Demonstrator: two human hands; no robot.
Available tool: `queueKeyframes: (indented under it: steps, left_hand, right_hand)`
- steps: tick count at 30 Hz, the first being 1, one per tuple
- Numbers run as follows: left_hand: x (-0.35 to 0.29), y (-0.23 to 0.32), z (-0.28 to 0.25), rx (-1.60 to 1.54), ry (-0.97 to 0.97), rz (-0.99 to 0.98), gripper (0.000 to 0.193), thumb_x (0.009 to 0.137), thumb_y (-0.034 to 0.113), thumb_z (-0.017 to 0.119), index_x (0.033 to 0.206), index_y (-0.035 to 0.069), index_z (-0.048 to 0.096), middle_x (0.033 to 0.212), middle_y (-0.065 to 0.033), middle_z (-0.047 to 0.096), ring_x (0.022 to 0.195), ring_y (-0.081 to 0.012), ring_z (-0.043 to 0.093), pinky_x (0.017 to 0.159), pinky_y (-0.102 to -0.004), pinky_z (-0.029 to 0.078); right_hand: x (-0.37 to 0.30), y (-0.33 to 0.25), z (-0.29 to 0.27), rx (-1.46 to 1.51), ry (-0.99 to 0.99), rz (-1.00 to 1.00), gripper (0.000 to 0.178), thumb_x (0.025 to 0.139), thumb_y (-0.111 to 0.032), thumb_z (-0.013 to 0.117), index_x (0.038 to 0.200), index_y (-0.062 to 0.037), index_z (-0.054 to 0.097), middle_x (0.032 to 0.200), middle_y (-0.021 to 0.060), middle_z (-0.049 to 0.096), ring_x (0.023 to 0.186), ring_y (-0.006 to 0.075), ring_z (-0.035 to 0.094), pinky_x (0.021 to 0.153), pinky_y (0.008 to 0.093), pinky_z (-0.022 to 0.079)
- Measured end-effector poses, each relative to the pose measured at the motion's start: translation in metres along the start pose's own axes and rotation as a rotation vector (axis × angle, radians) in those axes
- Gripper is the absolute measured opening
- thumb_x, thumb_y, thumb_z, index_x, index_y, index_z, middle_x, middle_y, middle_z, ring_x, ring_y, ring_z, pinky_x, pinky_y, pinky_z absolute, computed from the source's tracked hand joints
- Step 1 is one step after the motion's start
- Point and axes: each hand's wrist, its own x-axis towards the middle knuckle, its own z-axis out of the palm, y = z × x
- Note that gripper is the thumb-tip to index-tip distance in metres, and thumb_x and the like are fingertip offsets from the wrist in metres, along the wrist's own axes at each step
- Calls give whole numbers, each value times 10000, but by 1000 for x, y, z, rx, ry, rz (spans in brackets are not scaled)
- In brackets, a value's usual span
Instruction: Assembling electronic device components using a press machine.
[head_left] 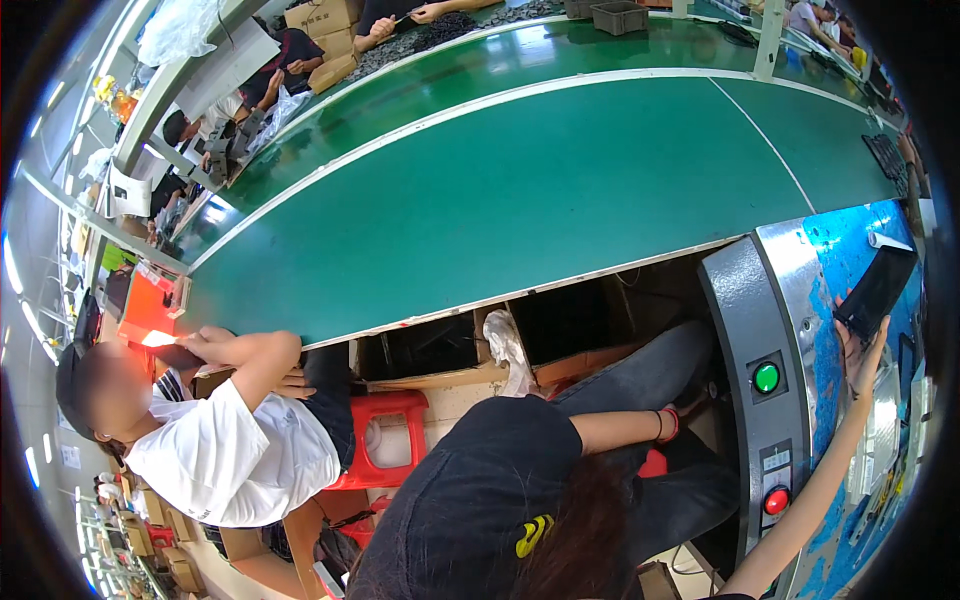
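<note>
Green surface (480,200) stretching past a white-shirted co-worker (230,455) by a red stool (416,432); right hand (859,364), fingers grasping a black panel (878,288); left hand (686,410) shadowed, fingers' state can't tell.

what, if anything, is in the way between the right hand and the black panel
Nothing visible does: the right hand holds the black panel at its near end. The small white piece is by the far end, not between them.
</note>
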Motion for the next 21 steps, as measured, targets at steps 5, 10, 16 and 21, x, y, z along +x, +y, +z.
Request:
queueKeyframes:
  steps: [5, 10, 16, 21]
  left_hand:
    - [-10, 17, 7, 31, -60, 47, 472, 862, 230, 565, 1316, 103, 536, 1394, -92, 488, 1252, -273, 482, 1039, -427, 391]
    - [-15, 19, 8, 59, -116, 138, 475, 861, 234, 565, 1316, 104, 535, 1396, -91, 486, 1254, -273, 480, 1040, -428, 389]
    - [-15, -1, -8, 97, -189, 212, 478, 859, 238, 565, 1317, 105, 534, 1399, -91, 483, 1256, -272, 477, 1041, -428, 387]
    - [-18, -13, -19, 131, -232, 270, 480, 858, 242, 565, 1318, 107, 533, 1400, -91, 481, 1258, -271, 475, 1042, -429, 386]
  right_hand:
    - [-2, -6, 2, -18, -102, 9, 716, 966, -569, 329, 1427, -21, 318, 1378, 157, 461, 1184, 285, 540, 867, 295, 548]
    - [-6, -7, 13, -4, -48, -13, 717, 966, -576, 314, 1402, -9, 358, 1342, 172, 492, 1138, 290, 572, 825, 292, 565]
    - [-7, -6, 26, -8, 36, 24, 752, 955, -608, 292, 1366, 11, 406, 1302, 157, 530, 1126, 294, 585, 823, 288, 562]
    - [-7, -8, 28, -9, 12, 2, 753, 952, -604, 315, 1344, 30, 423, 1283, 161, 540, 1100, 280, 600, 809, 294, 568]
